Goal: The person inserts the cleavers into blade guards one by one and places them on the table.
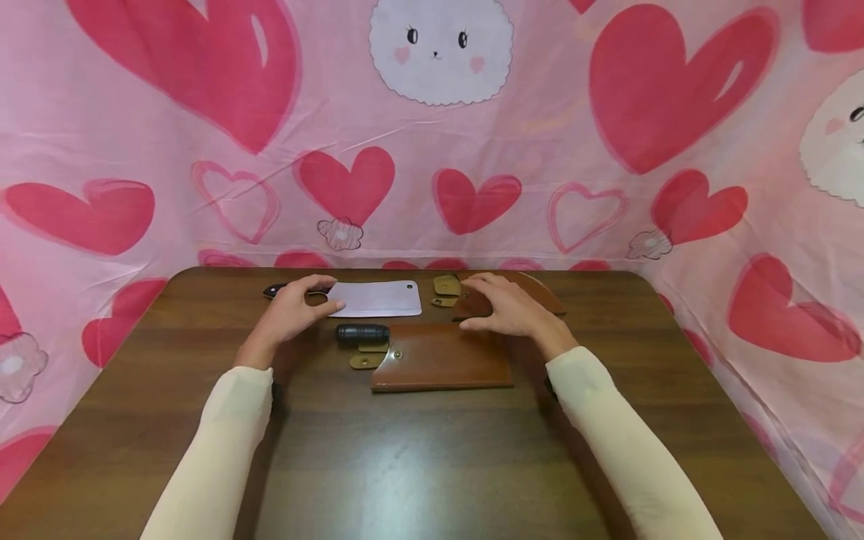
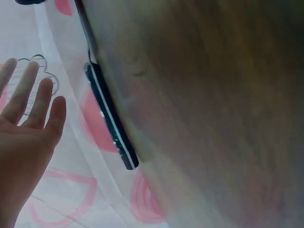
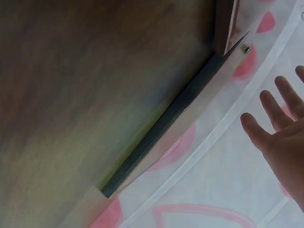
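A cleaver lies at the back of the brown table (image 1: 405,465), its bare steel blade (image 1: 378,298) pointing right and its dark handle (image 1: 275,289) pointing left. My left hand (image 1: 297,304) arches over the joint of handle and blade; in the left wrist view its fingers (image 2: 33,95) are straight and hold nothing. A brown leather sheath (image 1: 442,360) lies nearer me with a black handle (image 1: 362,333) sticking out at its left. My right hand (image 1: 502,306) rests with spread fingers on a second brown sheath (image 1: 543,296); its fingers (image 3: 273,111) show straight in the right wrist view.
Tan snap straps (image 1: 445,285) lie between the blade and the second sheath, and others (image 1: 367,361) at the near sheath's left. A pink heart-printed cloth (image 1: 432,150) walls the table on three sides. Bare tabletop stretches in front of the sheaths.
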`<action>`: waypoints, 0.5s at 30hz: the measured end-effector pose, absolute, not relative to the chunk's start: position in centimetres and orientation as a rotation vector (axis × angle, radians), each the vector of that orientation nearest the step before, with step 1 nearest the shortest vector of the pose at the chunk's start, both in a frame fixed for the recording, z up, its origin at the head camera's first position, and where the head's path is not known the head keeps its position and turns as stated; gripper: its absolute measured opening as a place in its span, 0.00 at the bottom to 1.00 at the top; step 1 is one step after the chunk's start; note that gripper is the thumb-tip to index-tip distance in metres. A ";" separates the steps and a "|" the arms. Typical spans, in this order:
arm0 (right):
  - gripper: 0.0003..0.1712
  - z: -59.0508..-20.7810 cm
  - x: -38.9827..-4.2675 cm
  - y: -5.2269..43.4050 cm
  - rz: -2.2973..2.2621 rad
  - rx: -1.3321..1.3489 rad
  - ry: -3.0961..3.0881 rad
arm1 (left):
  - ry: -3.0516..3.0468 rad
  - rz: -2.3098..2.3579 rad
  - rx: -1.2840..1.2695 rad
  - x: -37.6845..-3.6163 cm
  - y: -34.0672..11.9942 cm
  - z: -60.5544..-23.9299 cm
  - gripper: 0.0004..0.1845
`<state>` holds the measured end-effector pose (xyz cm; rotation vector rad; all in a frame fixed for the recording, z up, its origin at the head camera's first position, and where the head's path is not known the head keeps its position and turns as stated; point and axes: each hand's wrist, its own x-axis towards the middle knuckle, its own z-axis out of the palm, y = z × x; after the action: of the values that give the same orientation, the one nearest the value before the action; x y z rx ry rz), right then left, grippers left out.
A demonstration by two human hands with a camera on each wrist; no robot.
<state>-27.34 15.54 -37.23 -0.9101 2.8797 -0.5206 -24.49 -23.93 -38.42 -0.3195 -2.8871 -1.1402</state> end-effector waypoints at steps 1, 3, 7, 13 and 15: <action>0.49 -37.2 -27.6 15.8 -0.534 -0.887 2.875 | -2.890 -1.134 -0.324 -24.6 -24.0 -38.5 0.34; 0.51 -37.4 -28.0 16.3 -0.572 -0.836 2.871 | -2.903 -1.120 -0.329 -25.0 -24.1 -38.7 0.35; 0.52 -37.6 -28.8 17.3 -0.612 -0.774 2.871 | -2.931 -1.084 -0.337 -25.5 -24.3 -38.9 0.34; 0.52 -37.5 -30.0 18.2 -0.535 -0.754 2.897 | -2.962 -1.041 -0.305 -26.6 -24.9 -38.5 0.35; 0.53 -37.6 -30.3 18.4 -0.505 -0.759 2.895 | -2.965 -1.026 -0.283 -26.9 -25.2 -38.5 0.35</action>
<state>-30.32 18.41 -37.57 -0.7594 2.8946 -0.5047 -26.87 -25.22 -38.47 -0.2835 -2.9653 -1.0261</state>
